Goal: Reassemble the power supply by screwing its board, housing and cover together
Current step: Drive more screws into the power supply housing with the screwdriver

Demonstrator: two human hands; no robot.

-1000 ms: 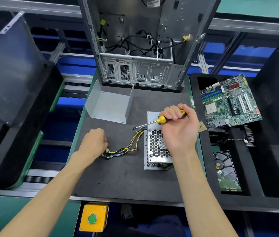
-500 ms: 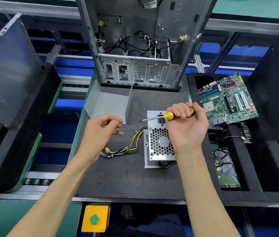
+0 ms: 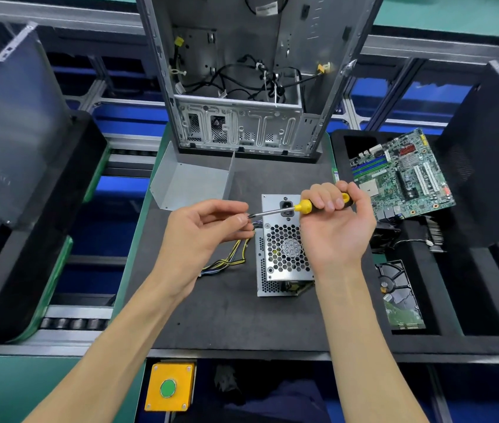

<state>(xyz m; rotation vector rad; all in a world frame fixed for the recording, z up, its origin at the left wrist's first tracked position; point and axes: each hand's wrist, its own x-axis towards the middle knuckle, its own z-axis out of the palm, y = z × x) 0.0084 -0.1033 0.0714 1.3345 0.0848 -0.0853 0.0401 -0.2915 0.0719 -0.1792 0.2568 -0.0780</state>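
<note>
The power supply (image 3: 285,248) sits near the middle of the dark bench (image 3: 230,315), a bare-metal box with a honeycomb fan grille on top, perforated sides and a black mains socket at its far end. At its near end the housing is open and some of the inner parts show. A bundle of yellow and black wires (image 3: 230,257) runs out of its left side and lies on the mat. A folded grey metal cover (image 3: 193,184) stands apart on the bench, behind and to the left of the unit, just in front of the upright computer case (image 3: 242,87).

The right hand (image 3: 333,227) is curled round the yellow and black handle of a screwdriver (image 3: 297,207), held level above the far end of the supply with its shaft pointing left. The left hand (image 3: 202,233) is raised beside it, thumb and forefinger pinched together at the screwdriver's tip; whether they hold a screw there is too small to tell.

The supply stands close to the bench's right edge, where a black foam tray (image 3: 443,300) carrying a green motherboard (image 3: 401,175) and a hard drive (image 3: 398,294) adjoins it. Bare mat lies in front of the unit and to its left, out to the green left edge.
</note>
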